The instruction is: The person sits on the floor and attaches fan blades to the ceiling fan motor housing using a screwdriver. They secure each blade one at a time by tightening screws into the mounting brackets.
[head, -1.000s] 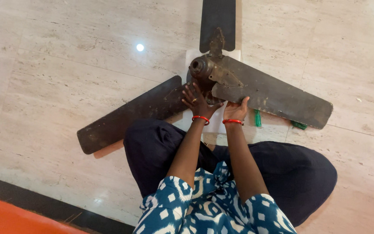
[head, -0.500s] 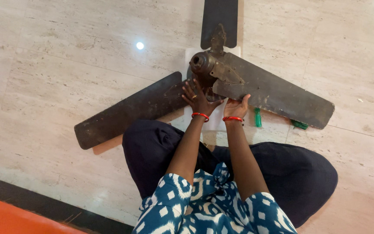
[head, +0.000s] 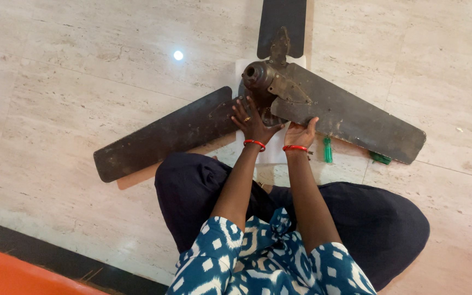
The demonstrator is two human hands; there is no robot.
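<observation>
Hands: left hand [head: 253,121], right hand [head: 300,133] on ceiling fan [head: 279,90].

Top fan blade [head: 282,19] cut off by frame edge. Right hand [head: 300,133] fingertips hidden under right blade [head: 356,123]. Green tools [head: 328,149] partly under blade, kind unclear.

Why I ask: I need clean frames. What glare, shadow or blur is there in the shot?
Head view: a small round light reflection glares on the polished floor; soft shadow lies under the left fan blade; both hands and the fan hub look sharp, no motion blur.
</observation>
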